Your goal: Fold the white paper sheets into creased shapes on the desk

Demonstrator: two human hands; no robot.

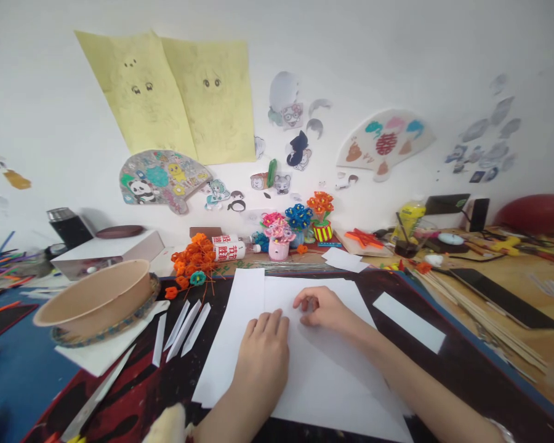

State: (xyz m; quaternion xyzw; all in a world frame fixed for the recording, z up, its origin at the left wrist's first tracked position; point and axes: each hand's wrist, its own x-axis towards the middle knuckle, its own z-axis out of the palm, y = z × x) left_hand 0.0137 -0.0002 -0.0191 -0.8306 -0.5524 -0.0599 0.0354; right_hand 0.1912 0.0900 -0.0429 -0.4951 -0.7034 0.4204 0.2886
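My left hand (264, 347) rests palm down on white paper sheets (332, 375), its fingers stretched forward. A narrower white strip of paper (248, 292) lies along the left side of the sheets, just beyond that hand. Over the middle of the stack, my right hand (321, 307) has curved fingers, with a gap between thumb and forefinger and nothing visible in it. Several folded paper strips (183, 332) lie left of the stack. To its right is a flat white rectangle of paper (410, 321).
Scissors (96, 397) lie at the lower left, near a beige bowl (95, 295). Orange craft flowers (194, 258) and a pink flower pot (278, 249) stand behind the paper. Thin sticks (482, 320) and a dark flat panel (503, 298) are at the right.
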